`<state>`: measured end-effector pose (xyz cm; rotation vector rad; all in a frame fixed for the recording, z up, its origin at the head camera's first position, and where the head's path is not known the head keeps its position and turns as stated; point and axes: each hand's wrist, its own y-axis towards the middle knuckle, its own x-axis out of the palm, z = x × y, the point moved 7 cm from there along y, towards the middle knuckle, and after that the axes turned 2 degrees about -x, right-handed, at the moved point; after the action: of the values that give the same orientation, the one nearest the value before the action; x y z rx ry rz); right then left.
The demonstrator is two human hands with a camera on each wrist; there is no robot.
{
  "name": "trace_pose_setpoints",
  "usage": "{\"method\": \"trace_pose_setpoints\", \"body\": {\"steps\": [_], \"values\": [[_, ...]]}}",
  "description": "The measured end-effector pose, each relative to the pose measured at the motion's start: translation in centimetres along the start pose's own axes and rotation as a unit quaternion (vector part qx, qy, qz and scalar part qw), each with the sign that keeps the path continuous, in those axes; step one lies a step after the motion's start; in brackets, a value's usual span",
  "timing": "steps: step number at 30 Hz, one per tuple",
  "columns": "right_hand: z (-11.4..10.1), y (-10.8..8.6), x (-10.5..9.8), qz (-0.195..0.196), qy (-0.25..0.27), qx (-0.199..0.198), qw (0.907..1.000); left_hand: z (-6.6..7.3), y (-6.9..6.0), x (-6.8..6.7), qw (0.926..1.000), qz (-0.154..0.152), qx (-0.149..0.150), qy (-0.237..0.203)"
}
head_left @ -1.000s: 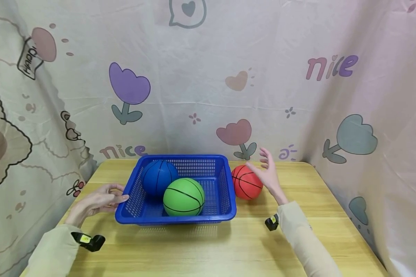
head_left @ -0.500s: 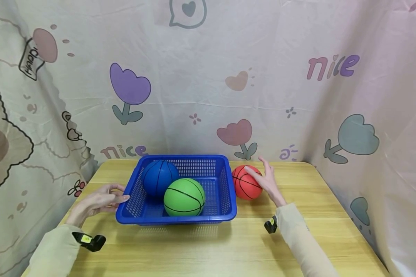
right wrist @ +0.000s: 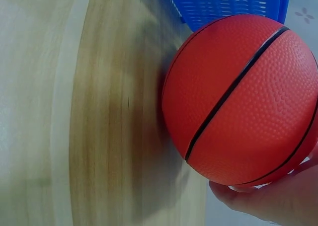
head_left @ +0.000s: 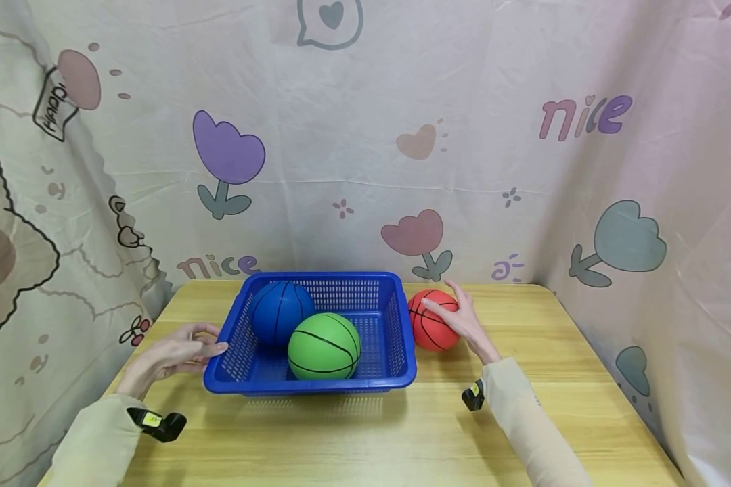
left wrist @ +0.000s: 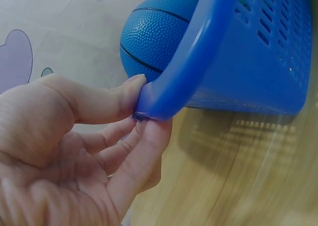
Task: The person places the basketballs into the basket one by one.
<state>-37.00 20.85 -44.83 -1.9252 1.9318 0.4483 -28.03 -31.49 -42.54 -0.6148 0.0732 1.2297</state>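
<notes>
My left hand [head_left: 179, 348] pinches the left rim of a blue plastic basket [head_left: 317, 387]; the left wrist view shows the thumb on top of the rim [left wrist: 174, 82] and fingers beneath. Inside the basket lie a blue basketball [head_left: 280, 312] and a green basketball [head_left: 324, 346]. To the basket's right, a red basketball [head_left: 431, 331] rests on the table. My right hand [head_left: 459, 321] holds the red basketball from its upper right side. In the right wrist view, fingers [right wrist: 278, 196] lie along the red ball's side, and part of the hand is out of frame.
The wooden table [head_left: 317, 446] reaches back to a patterned cloth backdrop [head_left: 341, 135], which also runs along both sides. The basket's right wall stands close beside the red basketball.
My right hand has come down and left onto the red basketball, its fingers now around the ball. My left hand and the basket have stayed in place.
</notes>
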Motion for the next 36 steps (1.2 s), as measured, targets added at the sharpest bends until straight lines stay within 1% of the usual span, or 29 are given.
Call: {"method": "trace_pose_setpoints", "body": {"steps": [13,23,36], "values": [[0.71,0.18,0.06,-0.004,-0.017,-0.010,0.9998,-0.05,-0.02,0.04,1.0000,-0.003,0.004,-0.003],[0.80,0.21,0.09,-0.003,-0.028,0.004,0.9996,-0.01,-0.16,0.06,1.0000,-0.004,0.006,0.000],[0.68,0.39,-0.12,0.002,-0.004,-0.008,1.0000,0.27,-0.22,0.04,0.9999,-0.002,0.003,0.012]]}}
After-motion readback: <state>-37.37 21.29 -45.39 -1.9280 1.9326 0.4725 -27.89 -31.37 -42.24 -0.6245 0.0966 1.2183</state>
